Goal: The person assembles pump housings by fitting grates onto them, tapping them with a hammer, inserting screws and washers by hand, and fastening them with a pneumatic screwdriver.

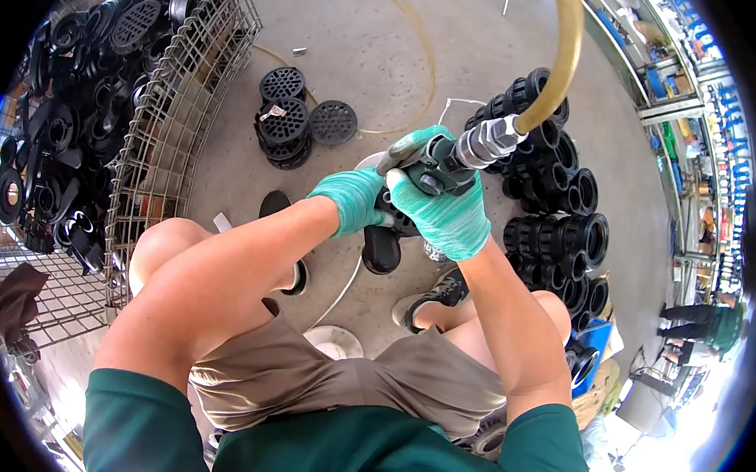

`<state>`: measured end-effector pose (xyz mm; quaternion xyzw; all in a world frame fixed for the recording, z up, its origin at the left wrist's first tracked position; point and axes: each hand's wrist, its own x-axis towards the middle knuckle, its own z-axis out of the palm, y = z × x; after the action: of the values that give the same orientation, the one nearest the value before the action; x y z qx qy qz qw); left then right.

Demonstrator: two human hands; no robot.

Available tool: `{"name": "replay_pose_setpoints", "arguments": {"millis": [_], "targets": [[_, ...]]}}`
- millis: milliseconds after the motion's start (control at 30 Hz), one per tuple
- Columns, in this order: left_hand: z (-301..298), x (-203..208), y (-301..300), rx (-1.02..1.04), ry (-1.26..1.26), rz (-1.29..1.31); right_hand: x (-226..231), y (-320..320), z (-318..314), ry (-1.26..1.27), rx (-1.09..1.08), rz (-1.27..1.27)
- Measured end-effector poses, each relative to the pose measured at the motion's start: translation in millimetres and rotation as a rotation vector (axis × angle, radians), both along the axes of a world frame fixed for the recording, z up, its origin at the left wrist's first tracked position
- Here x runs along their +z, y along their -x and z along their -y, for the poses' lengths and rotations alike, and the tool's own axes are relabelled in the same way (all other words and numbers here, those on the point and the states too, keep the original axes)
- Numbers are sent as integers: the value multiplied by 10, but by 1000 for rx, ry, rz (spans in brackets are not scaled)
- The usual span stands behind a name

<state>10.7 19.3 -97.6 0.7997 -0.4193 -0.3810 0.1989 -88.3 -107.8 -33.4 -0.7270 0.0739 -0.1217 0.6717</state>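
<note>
My right hand (447, 213), in a green knit glove, wraps round a dark air-powered tool (434, 173). A silver coupling (484, 145) joins the tool to a yellowish hose (565, 64) that rises out of view at the top. My left hand (351, 203), gloved alike, closes on a black plastic part (382, 251) just below and left of the tool. The part's rounded lower end hangs under my fingers, and its upper portion is mostly hidden by both hands. Where the tool's working end meets the part cannot be seen.
On the left stands a wire cage (170, 104) full of black plastic parts. Round black grates (282, 120) are stacked on the floor ahead. Rows of black pipe fittings (553, 234) stand to my right, near a blue crate (590, 352). Another person (708, 322) is farther right, by shelving.
</note>
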Motion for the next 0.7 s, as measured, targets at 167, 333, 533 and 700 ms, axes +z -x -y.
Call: {"name": "replay_pose_setpoints", "arguments": {"millis": [167,333,533,700], "targets": [[24,-62,-15,-20,4,-16,6,-31,0,15,29,15],[-6,-66,88,50,241,9,191,75,152,-55,-19,100],[-33,-199,41,-29,360,220,337,417,449,-32,-259,88],[102,-97,100,-62,213,336,267,586,439,-125,-291,34]]}}
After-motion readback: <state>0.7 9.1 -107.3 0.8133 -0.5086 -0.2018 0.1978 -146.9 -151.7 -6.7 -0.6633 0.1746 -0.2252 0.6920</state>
